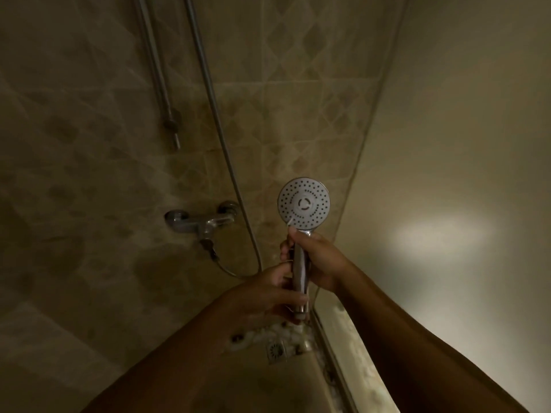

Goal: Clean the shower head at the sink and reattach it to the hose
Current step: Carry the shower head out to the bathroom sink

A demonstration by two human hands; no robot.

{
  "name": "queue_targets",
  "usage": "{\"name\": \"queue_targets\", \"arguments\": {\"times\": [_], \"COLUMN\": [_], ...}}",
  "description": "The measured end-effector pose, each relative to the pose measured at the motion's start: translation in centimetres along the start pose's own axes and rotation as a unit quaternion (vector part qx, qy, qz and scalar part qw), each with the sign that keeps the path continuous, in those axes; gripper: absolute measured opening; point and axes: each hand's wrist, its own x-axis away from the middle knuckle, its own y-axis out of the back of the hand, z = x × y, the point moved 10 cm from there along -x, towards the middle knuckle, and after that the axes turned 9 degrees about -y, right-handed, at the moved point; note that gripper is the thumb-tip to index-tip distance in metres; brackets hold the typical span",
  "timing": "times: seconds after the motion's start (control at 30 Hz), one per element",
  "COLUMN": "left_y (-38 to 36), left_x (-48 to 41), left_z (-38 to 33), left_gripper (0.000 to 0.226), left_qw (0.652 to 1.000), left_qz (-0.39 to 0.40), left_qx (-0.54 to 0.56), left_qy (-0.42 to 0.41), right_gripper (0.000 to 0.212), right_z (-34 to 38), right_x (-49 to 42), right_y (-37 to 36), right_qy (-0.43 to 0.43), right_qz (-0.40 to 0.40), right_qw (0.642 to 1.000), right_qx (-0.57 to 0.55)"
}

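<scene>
Chrome shower head (303,203) held upright (round spray face toward camera), hose (222,138) hanging behind.

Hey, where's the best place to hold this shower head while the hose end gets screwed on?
Probably the upper handle, just under the round face of the shower head, coming from the right as the right hand does. The handle stands upright, so that leaves its bottom end free for the left hand.
</scene>
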Motion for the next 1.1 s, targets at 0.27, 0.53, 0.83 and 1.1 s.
{"name": "queue_targets", "arguments": {"times": [0.27,0.53,0.83,1.1], "left_y": [-6.9,-21.4,-34.3,-42.7], "left_x": [-3.2,-7.0,-1.1,12.7], "left_z": [2.2,5.3,10.7,14.7], "left_gripper": [0.055,0.028,0.05,0.054], "left_qw": [0.992,0.913,0.728,0.561], "left_qz": [0.108,0.384,0.649,0.782], "left_qx": [-0.034,-0.031,-0.083,-0.111], "left_qy": [0.052,0.132,0.206,0.247], "right_gripper": [0.035,0.033,0.031,0.031], "right_z": [-1.2,-5.4,-12.2,-21.4], "right_x": [7.4,20.3,37.4,51.3], "right_y": [7.4,17.9,17.4,9.1], "right_qy": [0.034,0.054,0.127,0.161], "right_qz": [-0.11,-0.333,-0.547,-0.693], "right_qw": [0.993,0.929,0.798,0.641], "right_qx": [-0.031,-0.154,-0.218,-0.288]}}
